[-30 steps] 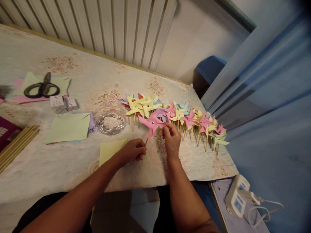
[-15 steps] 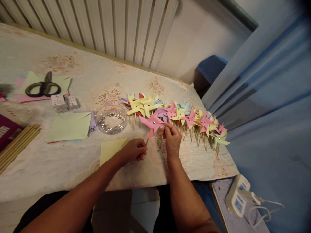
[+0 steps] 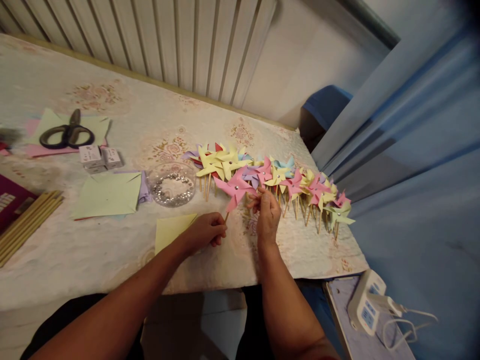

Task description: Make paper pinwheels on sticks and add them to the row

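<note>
A pink paper pinwheel (image 3: 236,188) with a small pin at its centre stands tilted on a thin wooden stick. My left hand (image 3: 208,230) is closed around that stick below the blades. Close to the pinwheel's right blade is my right hand (image 3: 265,210), its fingers loosely parted and nothing visibly gripped in them. Behind it lies a long row of finished pinwheels (image 3: 278,176) in yellow, pink, purple and blue. A yellow paper square (image 3: 170,231) lies partly under my left forearm.
A clear round dish (image 3: 173,191) holds small metal pins. To the left are cut paper squares (image 3: 108,197), small white boxes (image 3: 91,156), black-handled scissors (image 3: 67,134) and wooden sticks (image 3: 32,222). A power strip (image 3: 367,302) sits beside the table at lower right.
My right hand's fingers have loosened and drawn slightly away from the pink blade. The pinwheel has turned slightly. My left hand stays on the stick.
</note>
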### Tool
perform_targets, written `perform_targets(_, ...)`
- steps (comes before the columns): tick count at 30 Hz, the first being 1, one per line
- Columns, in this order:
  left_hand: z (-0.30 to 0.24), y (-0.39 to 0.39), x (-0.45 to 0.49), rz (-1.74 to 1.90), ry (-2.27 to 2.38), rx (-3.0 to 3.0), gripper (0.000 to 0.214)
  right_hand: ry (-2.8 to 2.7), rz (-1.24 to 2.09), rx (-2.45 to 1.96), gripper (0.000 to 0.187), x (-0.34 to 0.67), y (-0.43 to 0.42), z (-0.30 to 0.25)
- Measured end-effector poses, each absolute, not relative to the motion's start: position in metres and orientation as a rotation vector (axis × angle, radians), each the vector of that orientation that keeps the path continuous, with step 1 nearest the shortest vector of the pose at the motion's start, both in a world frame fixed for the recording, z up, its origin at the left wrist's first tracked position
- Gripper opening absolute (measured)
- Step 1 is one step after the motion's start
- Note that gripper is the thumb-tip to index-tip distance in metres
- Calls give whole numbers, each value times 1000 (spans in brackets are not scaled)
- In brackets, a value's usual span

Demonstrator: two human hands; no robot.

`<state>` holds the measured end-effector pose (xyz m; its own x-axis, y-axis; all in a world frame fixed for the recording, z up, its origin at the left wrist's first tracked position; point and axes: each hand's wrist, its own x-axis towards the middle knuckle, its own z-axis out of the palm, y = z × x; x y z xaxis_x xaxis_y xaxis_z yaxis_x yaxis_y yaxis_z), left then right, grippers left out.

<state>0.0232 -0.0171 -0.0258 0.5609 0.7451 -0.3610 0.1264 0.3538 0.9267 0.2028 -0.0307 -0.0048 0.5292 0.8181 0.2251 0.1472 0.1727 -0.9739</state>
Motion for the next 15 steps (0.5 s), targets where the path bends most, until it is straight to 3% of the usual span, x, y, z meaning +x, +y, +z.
perform_targets(7, -21, -19, 23, 451, 915, 1179, 19, -979, 587, -1376, 27, 200, -28, -5)
perform_targets(15, -22, -19, 23, 456, 908, 1182, 16, -962, 575, -1382, 27, 198, -29, -4)
